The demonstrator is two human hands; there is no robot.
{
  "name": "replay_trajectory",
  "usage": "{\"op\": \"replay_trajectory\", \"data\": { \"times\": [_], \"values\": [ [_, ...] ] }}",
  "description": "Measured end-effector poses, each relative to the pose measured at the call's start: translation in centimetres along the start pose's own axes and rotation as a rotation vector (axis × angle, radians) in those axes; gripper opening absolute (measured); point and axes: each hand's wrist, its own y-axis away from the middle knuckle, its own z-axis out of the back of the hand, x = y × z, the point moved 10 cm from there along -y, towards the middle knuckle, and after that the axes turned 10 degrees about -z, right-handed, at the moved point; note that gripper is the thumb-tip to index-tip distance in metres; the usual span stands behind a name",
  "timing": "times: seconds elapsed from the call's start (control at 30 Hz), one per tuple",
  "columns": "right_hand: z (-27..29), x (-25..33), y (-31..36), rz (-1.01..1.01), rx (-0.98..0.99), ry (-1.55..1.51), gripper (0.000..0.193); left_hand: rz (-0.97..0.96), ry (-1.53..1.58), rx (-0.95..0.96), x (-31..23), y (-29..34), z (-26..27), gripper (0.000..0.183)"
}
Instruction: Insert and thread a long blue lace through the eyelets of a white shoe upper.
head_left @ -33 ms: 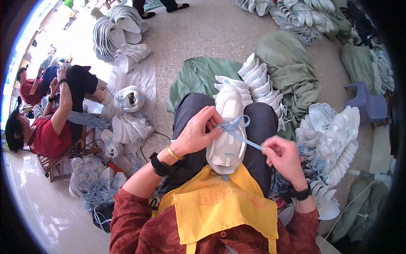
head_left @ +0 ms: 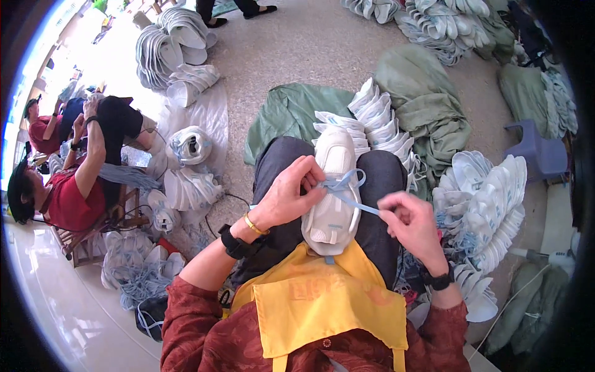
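Observation:
A white shoe (head_left: 335,155) rests between my thighs, its sole partly hidden. Across its top runs a light blue shoelace (head_left: 361,205), tied in a loop that stands up on the right side. My left hand (head_left: 291,193) is at the shoe's left side, thumb and fingers pinching the lace by the knot. Off to the right of the shoe, my right hand (head_left: 407,224) grips the lace's free end between thumb and forefinger. The lace is stretched straight between that hand and the knot.
White shoe uppers (head_left: 381,118) are stacked beyond my knees, beside green cloth sacks (head_left: 421,93). More uppers (head_left: 480,204) stand to my right, near a purple-grey stool (head_left: 537,152). At left sit co-workers in red shirts (head_left: 77,198); bundled blue laces (head_left: 145,286) lie below them.
My right hand has moved slightly up and to the left, still holding the lace end. The left hand and the shoe stay where they were.

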Motion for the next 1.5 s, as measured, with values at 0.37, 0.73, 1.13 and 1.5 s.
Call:
{"op": "replay_trajectory", "data": {
  "times": [0.37,0.73,1.13,1.5],
  "values": [
    [-6.0,7.4,-3.5,0.561,0.086,0.515,0.018,-0.012,0.011,-0.035,0.2,0.4,0.0,0.018],
    [-3.5,4.1,-2.7,0.135,-0.044,0.271,0.016,0.106,-0.004,-0.026,-0.1,0.6,0.2,0.017],
    [-4.1,-1.5,-5.2,-0.164,0.184,-0.146,0.014,0.283,0.364,0.018,-0.4,2.7,1.6,0.017],
    [-4.7,0.2,-5.4,-0.018,0.047,-0.251,0.007,0.382,0.411,0.019,-1.7,7.2,3.5,0.015]
  ]
}}
